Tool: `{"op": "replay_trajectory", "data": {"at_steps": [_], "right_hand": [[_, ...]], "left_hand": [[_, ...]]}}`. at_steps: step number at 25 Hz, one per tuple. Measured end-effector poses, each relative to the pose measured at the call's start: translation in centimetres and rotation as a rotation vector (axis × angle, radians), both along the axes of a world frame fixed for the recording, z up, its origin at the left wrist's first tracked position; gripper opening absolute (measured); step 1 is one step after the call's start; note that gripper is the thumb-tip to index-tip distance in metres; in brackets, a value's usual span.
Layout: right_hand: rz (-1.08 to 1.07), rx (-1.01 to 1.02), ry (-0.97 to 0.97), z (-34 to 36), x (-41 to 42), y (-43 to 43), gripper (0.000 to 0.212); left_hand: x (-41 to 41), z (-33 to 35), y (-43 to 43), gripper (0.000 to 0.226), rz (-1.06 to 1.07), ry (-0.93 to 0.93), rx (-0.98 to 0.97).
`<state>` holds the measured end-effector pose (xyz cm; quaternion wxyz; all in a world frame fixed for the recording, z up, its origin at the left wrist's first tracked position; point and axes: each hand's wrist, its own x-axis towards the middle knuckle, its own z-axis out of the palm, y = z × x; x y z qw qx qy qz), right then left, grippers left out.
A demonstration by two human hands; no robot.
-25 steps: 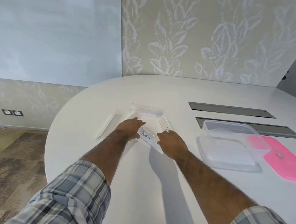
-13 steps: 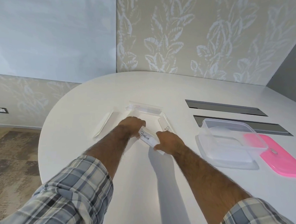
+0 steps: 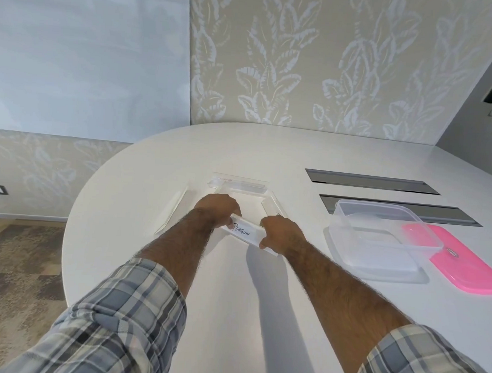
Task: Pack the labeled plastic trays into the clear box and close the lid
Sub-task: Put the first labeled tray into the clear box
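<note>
Just above the middle of the frame, a narrow clear plastic tray with a white paper label handwritten "PENGUIN" (image 3: 245, 232) lies slantwise on the smooth white rounded tabletop (image 3: 228, 288). The left hand (image 3: 218, 210) curls its grip round the tray's upper-left end and the right hand (image 3: 282, 235) round its lower-right end. Three more thin clear trays (image 3: 239, 183) lie flat around the hands, at the left, above and at the right. At centre right stands the empty rectangular clear plastic box (image 3: 375, 204) with rounded corners, its glossy pink lid (image 3: 463, 263) flat just beside it at the right edge.
</note>
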<state>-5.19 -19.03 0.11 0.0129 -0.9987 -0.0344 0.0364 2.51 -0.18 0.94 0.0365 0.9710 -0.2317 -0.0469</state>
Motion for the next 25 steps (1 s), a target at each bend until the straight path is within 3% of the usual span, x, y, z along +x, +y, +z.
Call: {"op": "replay_trajectory", "data": {"at_steps": [13, 25], "right_hand": [[0.050, 0.005, -0.116, 8.3, 0.1, -4.3, 0.049], [-0.038, -0.017, -0.127, 13.6, -3.5, -21.3, 0.056]], "left_hand": [[-0.4, 8.7, -3.2, 0.041, 0.026, -0.102, -0.037], [-4.5, 12.6, -20.3, 0.040, -0.021, -0.152, -0.078]]}}
